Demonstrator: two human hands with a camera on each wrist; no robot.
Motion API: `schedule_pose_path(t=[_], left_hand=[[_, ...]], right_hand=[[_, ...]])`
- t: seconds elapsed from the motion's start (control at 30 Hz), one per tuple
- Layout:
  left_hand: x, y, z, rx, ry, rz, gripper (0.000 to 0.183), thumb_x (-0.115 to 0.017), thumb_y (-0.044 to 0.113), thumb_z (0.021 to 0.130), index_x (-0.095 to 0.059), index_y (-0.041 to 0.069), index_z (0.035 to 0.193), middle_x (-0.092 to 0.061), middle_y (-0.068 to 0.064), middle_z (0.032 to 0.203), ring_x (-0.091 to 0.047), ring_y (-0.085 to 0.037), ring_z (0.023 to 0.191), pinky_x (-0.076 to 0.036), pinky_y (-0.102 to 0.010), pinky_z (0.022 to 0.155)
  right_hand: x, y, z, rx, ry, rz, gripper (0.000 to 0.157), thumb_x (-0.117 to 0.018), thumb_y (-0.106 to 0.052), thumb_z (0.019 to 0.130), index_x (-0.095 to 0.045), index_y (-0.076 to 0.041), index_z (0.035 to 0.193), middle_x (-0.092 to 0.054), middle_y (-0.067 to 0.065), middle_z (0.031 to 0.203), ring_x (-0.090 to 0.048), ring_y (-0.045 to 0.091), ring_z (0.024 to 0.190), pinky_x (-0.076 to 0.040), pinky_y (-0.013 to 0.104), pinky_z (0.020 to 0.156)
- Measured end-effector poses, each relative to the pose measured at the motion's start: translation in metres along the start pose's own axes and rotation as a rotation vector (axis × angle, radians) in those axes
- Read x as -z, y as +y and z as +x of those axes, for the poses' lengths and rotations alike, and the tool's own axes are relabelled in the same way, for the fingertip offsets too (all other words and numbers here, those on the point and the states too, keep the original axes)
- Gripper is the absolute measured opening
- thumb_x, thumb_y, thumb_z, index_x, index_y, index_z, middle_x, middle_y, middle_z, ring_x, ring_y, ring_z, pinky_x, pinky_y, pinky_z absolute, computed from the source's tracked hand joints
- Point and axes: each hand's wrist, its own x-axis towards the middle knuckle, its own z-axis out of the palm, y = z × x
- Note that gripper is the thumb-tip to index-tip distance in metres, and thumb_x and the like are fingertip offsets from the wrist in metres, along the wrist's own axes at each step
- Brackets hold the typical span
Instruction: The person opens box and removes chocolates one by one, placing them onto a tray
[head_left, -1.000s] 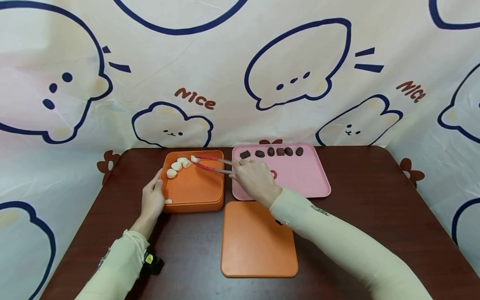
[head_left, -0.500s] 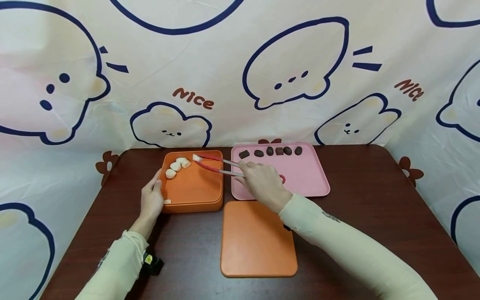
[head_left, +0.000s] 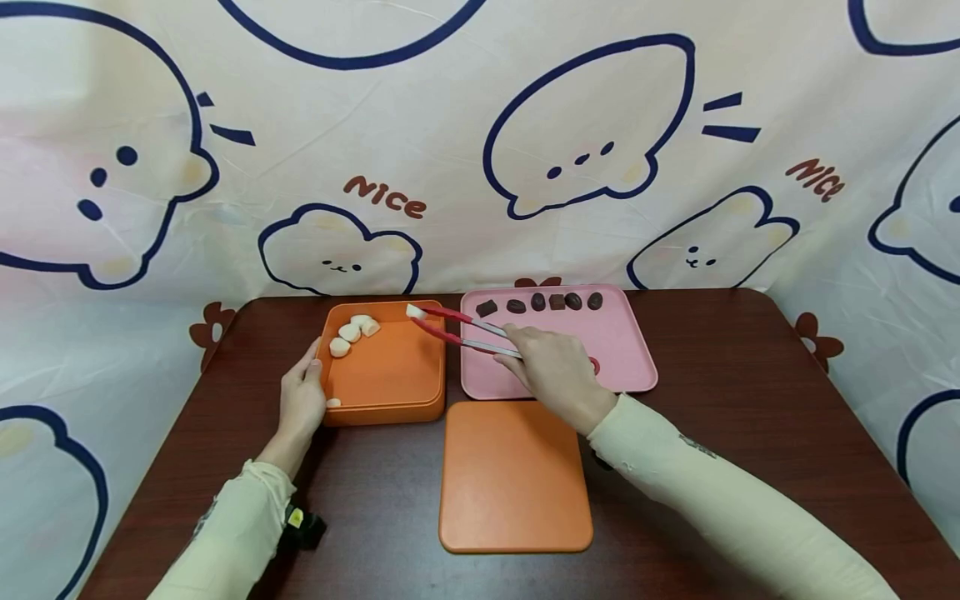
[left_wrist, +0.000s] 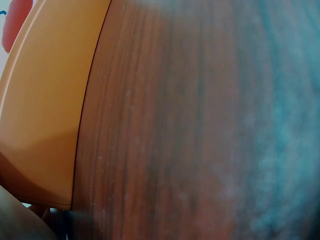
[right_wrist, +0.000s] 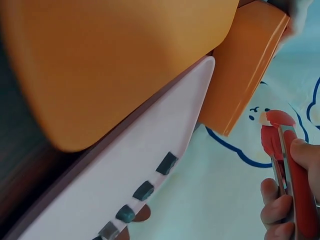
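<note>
My left hand (head_left: 300, 404) grips the left wall of an orange rectangular box (head_left: 390, 415). In the right wrist view, my right hand (right_wrist: 280, 215) has its fingers wrapped round red-and-silver tongs (head_left: 448, 314). Between the red tips is a small white candy-like piece (head_left: 415, 312), seen over the back right part of the box. Several similar white pieces (head_left: 350, 332) sit in the box's back left corner. A smaller white bit (head_left: 333, 402) shows at the front left. The left wrist view has mostly the box's outer wall, with little of the hand visible.
A pink tray (head_left: 630, 367) right of the box bears a row of several dark chocolates (head_left: 516, 307) along its back edge. An orange flat lid (head_left: 517, 483) lies in front of the tray on the dark wooden table (head_left: 735, 400). A patterned cloth (head_left: 450, 150) hangs behind.
My right hand has drawn the tongs to the right, lifting the white piece away from the others in the box. My left hand stays on the box wall.
</note>
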Motion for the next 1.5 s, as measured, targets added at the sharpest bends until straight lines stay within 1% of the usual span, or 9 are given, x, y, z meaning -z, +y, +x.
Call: schedule_pose_path(t=[0.23, 0.47, 0.7, 0.83, 0.93, 1.13, 1.3, 1.4, 1.5], left_hand=[[0.002, 0.001, 0.002, 0.016, 0.007, -0.006, 0.050, -0.023, 0.025, 0.113, -0.023, 0.019, 0.162, -0.022, 0.001, 0.168, -0.017, -0.022, 0.157, -0.017, -0.043, 0.130], [0.002, 0.002, 0.003, 0.005, 0.002, -0.015, 0.049, -0.023, 0.026, 0.113, -0.023, 0.020, 0.162, -0.023, 0.002, 0.168, -0.017, -0.021, 0.157, -0.017, -0.043, 0.130], [0.000, 0.002, 0.003, 0.004, -0.009, -0.025, 0.049, -0.022, 0.026, 0.113, -0.021, 0.021, 0.162, -0.021, 0.002, 0.168, -0.016, -0.020, 0.157, -0.017, -0.042, 0.130], [0.000, 0.002, 0.002, 0.004, -0.010, -0.039, 0.049, -0.023, 0.024, 0.113, -0.022, 0.019, 0.162, -0.022, 0.001, 0.168, -0.016, -0.020, 0.157, -0.017, -0.042, 0.130], [0.000, 0.002, 0.001, 0.006, -0.012, -0.039, 0.049, -0.023, 0.022, 0.113, -0.023, 0.017, 0.162, -0.022, 0.000, 0.168, -0.017, -0.021, 0.157, -0.017, -0.042, 0.130], [0.001, 0.003, 0.000, -0.007, -0.005, -0.015, 0.049, -0.024, 0.021, 0.113, -0.024, 0.017, 0.162, -0.023, -0.002, 0.168, -0.017, -0.022, 0.157, -0.017, -0.043, 0.130], [0.000, 0.004, 0.001, 0.003, -0.004, 0.000, 0.049, -0.024, 0.021, 0.113, -0.024, 0.017, 0.162, -0.023, -0.002, 0.168, -0.018, -0.021, 0.157, -0.017, -0.043, 0.130], [-0.001, 0.004, 0.002, 0.011, -0.001, -0.001, 0.049, -0.023, 0.020, 0.112, -0.023, 0.017, 0.162, -0.023, -0.001, 0.168, -0.017, -0.022, 0.157, -0.017, -0.043, 0.130], [-0.002, 0.004, 0.002, 0.013, 0.000, 0.000, 0.049, -0.023, 0.019, 0.112, -0.023, 0.017, 0.162, -0.023, -0.001, 0.168, -0.017, -0.021, 0.157, -0.016, -0.043, 0.130]], right_hand=[[0.008, 0.013, -0.009, -0.046, -0.031, 0.030, 0.027, -0.072, -0.038, 0.094, -0.069, -0.016, 0.108, -0.065, -0.002, 0.072, -0.068, 0.019, 0.068, -0.056, 0.044, 0.053], [0.014, 0.028, -0.019, -0.059, -0.046, 0.042, 0.031, -0.072, -0.038, 0.094, -0.068, -0.013, 0.113, -0.070, 0.002, 0.080, -0.067, 0.022, 0.070, -0.055, 0.043, 0.055], [0.016, 0.047, -0.031, -0.154, -0.136, 0.155, 0.023, -0.072, -0.036, 0.094, -0.071, -0.014, 0.099, -0.053, -0.003, 0.062, -0.049, 0.016, 0.059, -0.039, 0.029, 0.052], [0.013, 0.057, -0.038, -0.209, -0.212, 0.229, 0.022, -0.071, -0.035, 0.095, -0.068, -0.016, 0.086, -0.047, -0.005, 0.058, -0.044, 0.013, 0.055, -0.035, 0.026, 0.051], [0.012, 0.064, -0.044, -0.248, -0.271, 0.288, 0.022, -0.070, -0.035, 0.096, -0.069, -0.016, 0.084, -0.046, -0.006, 0.057, -0.043, 0.012, 0.054, -0.035, 0.025, 0.050], [0.009, 0.072, -0.049, -0.305, -0.404, 0.490, 0.021, -0.069, -0.028, 0.097, -0.079, -0.010, 0.095, -0.051, -0.003, 0.060, -0.044, 0.012, 0.055, -0.035, 0.023, 0.048], [0.007, 0.078, -0.051, -0.294, -0.477, 0.646, 0.022, -0.064, -0.021, 0.100, -0.079, -0.004, 0.099, -0.063, 0.004, 0.065, -0.042, 0.009, 0.053, -0.033, 0.020, 0.048], [0.006, 0.081, -0.052, -0.297, -0.519, 0.685, 0.024, -0.062, -0.019, 0.101, -0.078, -0.001, 0.103, -0.065, 0.008, 0.067, -0.045, 0.009, 0.053, -0.038, 0.021, 0.049], [0.007, 0.083, -0.051, -0.300, -0.548, 0.663, 0.026, -0.061, -0.022, 0.102, -0.078, -0.002, 0.106, -0.066, 0.010, 0.069, -0.049, 0.012, 0.057, -0.042, 0.024, 0.052]])
